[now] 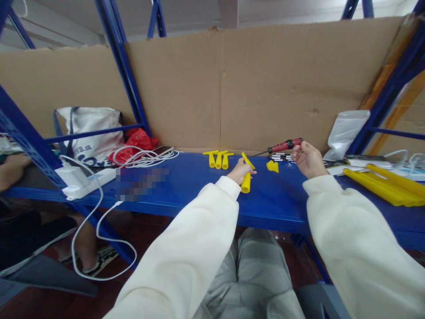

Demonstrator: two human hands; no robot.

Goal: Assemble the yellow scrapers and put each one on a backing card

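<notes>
My left hand (241, 172) is closed around a yellow tube-shaped piece (246, 182) with a flat crosspiece at its top, held above the blue shelf. Pinched at the end of its handle by my right hand (309, 160) is a screwdriver (283, 145) with a red and black grip. Its thin shaft points left and meets the top of the yellow piece; whether the tip sits in a screw is too small to tell. Several similar yellow T-shaped pieces (218, 160) stand behind my left hand. Small flat yellow parts (272, 166) lie between my hands.
Long yellow tubes (385, 186) lie at the right. A clear plastic bag (345, 133) leans by the right post. On the left are a power strip (89, 182), coiled white cable (146, 158), a red bag (141, 139) and a cloth tote (89, 133). Another person sits at far left.
</notes>
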